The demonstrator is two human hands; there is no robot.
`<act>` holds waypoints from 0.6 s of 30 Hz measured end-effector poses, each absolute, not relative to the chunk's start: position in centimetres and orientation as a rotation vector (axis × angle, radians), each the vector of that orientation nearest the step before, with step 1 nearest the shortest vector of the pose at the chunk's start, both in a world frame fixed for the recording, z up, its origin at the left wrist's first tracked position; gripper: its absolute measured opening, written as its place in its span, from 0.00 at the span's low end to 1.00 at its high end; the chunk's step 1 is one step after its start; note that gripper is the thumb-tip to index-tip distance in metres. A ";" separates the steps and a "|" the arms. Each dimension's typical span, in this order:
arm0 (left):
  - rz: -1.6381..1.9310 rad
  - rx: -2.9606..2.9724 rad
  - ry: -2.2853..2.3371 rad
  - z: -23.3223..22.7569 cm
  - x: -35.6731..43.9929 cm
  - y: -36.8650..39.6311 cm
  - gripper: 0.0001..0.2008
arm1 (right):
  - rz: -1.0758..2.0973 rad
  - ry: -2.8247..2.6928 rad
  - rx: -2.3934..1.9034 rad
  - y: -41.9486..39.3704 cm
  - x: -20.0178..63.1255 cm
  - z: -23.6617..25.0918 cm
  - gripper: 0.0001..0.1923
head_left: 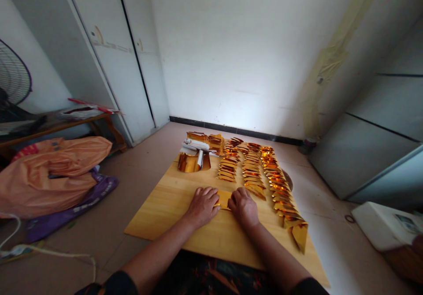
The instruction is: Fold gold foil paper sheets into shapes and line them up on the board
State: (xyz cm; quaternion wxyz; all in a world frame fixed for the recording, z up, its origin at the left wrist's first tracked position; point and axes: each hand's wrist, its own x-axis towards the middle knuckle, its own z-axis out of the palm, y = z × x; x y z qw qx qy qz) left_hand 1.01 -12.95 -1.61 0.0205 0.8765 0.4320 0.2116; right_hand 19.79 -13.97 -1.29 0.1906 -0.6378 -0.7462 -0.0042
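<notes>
Both hands, the left hand (202,206) and the right hand (243,207), press their fingers flat on the small gold paper (224,199) in the middle of the wooden worktop (165,207), and a slip could bump the folded gold rows (264,176) at two o'clock.

— What sort of place am I looking into?

— A room in a home, I'd say, with handwork done on the floor. I see a tiled floor (145,171), plain white walls with a dark skirting strip (231,129), and white wardrobe doors (112,61).

— Anything else domestic?

— A standing fan (13,76) at the left, a low wooden table (56,125) with clutter, and stuffed plastic bags (53,171) beside it. A wooden board (172,207) lies flat on the floor, covered with rows of folded gold paper (261,171).
</notes>
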 end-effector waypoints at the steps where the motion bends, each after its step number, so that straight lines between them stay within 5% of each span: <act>1: 0.656 2.722 1.338 -1.6 1.0 -12.9 0.08 | -0.033 -2.114 -1.790 -13.9 19.8 -1.3 0.07; 18: 0.632 2.606 1.458 -1.8 2.4 -10.3 0.06 | -0.042 -2.168 -1.873 -11.8 20.3 -1.7 0.09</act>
